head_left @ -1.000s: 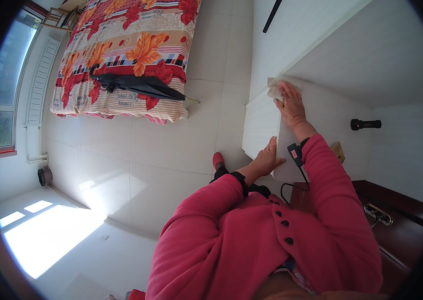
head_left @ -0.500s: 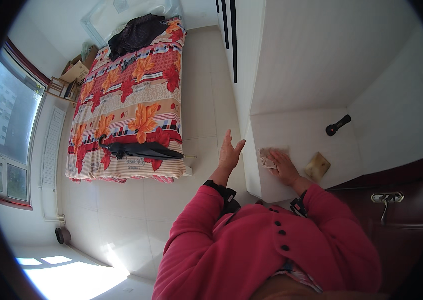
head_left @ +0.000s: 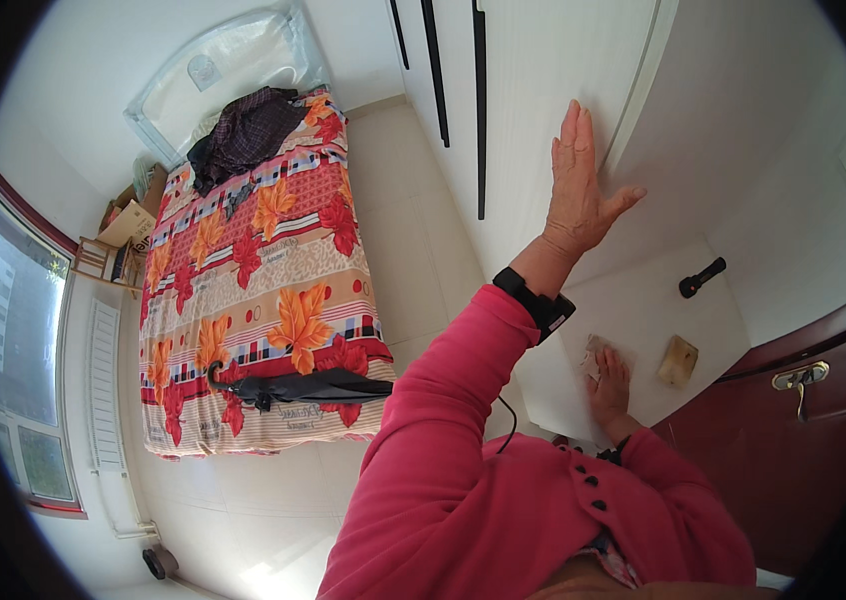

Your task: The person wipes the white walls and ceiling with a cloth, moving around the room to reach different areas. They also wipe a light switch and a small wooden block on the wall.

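My left hand (head_left: 583, 190) is raised high beside the front edge of the white cabinet (head_left: 533, 110). Its fingers are stretched out, the thumb stands apart, and it holds nothing; whether the fingertips touch the panel I cannot tell. Lower down, my right hand (head_left: 608, 392) presses a light beige cloth (head_left: 595, 352) against the white counter surface (head_left: 643, 310), fingers over the cloth. To the right of that hand lies a yellowish-brown block-like piece (head_left: 678, 361). Farther back on the same surface lies a black flashlight (head_left: 703, 278).
A bed (head_left: 263, 270) with a leaf-patterned cover stands to the left. On it lie a folded black umbrella (head_left: 313, 387) and dark checked clothing (head_left: 243, 140). A dark red door (head_left: 783, 450) with a metal handle (head_left: 801, 377) is at the right. Beyond the bed is a window (head_left: 18, 350).
My left hand has risen and moved right, toward the cabinet edge. The right hand stays on the cloth. The whole view has shifted, with more of the cabinet front showing.
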A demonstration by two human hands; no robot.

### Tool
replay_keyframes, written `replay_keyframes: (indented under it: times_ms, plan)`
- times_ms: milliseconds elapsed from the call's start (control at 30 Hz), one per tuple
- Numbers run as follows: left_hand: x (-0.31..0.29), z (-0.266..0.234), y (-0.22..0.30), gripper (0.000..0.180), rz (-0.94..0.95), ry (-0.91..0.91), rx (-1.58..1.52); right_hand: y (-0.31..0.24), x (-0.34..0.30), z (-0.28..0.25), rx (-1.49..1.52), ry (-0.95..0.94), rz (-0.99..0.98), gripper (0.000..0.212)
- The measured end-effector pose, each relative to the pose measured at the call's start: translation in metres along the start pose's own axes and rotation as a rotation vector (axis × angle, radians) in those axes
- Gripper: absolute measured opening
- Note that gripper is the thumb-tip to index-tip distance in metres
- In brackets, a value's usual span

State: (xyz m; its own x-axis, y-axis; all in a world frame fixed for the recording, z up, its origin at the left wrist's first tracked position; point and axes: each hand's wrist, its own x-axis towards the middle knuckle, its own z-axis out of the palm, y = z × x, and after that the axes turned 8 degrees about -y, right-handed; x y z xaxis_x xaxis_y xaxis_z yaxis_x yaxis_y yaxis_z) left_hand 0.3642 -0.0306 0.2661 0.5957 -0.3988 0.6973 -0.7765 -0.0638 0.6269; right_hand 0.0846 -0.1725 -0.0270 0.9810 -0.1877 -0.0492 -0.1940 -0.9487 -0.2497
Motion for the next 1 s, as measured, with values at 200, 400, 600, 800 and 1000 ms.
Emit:
replay_keyframes:
  times_ms: [200, 400, 600, 800, 1000]
  plan:
    - [0.037, 0.019, -0.012, 0.1, 0.179, 0.017, 0.016, -0.006, -0.006, -0.008, -0.003, -0.019, 0.037, 0.059]
    - [0.034, 0.017, -0.008, 0.089, 0.252, 0.047, 0.023, -0.009, -0.001, 0.0, 0.018, 0.005, 0.085, 0.058]
    - [0.028, 0.023, -0.013, 0.082, 0.249, 0.033, 0.088, -0.03, -0.023, 0.014, 0.009, 0.131, 0.037, 0.056]
    - [0.026, 0.026, -0.015, 0.081, 0.247, 0.022, 0.099, -0.023, -0.063, 0.015, -0.014, 0.146, -0.108, 0.054]
    - [0.03, 0.023, -0.008, 0.084, 0.303, 0.037, 0.171, -0.015, -0.135, 0.004, 0.035, 0.155, 0.159, 0.055]
